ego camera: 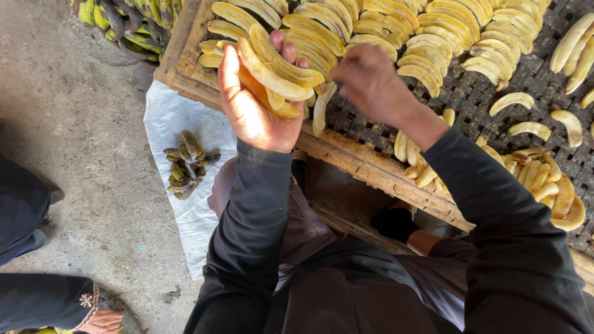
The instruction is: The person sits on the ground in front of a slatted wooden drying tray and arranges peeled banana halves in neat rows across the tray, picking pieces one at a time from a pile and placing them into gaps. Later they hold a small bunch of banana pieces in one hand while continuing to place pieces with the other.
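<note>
Over the drying rack (470,99), left hand (253,105) cradling peeled bananas (272,71) lengthwise up-left

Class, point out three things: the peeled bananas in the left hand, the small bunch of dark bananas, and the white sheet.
peeled bananas (272,68), head view, middle of top slice
dark bananas (185,164), head view, bunch centre
white sheet (170,117), head view, bare upper part

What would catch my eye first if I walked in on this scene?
Probably the left hand at centre, clutching a fan of peeled bananas, with the right hand beside it. Behind them, banana rows overlap across a wooden rack. Dark peels lie on white sheeting at left.
</note>
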### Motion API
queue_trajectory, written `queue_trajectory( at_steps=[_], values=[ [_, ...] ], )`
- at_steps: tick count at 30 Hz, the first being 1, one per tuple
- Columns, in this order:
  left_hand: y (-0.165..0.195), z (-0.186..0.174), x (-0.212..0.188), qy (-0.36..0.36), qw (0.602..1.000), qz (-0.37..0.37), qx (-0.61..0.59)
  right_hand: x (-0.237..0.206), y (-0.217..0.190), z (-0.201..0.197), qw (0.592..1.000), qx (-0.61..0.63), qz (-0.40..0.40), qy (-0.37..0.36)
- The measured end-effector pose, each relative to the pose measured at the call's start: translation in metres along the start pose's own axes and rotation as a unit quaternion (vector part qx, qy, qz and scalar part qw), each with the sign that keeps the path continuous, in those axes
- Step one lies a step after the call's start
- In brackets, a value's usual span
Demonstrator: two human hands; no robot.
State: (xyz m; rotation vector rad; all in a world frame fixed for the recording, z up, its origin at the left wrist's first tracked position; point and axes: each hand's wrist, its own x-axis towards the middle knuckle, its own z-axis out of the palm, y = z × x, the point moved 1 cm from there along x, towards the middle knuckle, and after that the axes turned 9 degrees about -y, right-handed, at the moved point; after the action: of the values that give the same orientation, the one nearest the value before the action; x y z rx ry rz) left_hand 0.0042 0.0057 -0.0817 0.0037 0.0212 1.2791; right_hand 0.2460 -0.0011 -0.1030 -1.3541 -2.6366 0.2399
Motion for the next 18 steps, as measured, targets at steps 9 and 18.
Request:
queue_trajectory(
  at_steps=[9,18],
  values=[
    [0.000,-0.004,0.001,-0.004,1.000,-0.003,-0.002,0.008,-0.052,-0.004,0.979,-0.145,-0.087,-0.111],
    [-0.002,-0.001,0.002,0.016,1.000,-0.005,0.013,0.002,-0.035,-0.004,0.958,-0.011,0.054,-0.283]
  ],
)
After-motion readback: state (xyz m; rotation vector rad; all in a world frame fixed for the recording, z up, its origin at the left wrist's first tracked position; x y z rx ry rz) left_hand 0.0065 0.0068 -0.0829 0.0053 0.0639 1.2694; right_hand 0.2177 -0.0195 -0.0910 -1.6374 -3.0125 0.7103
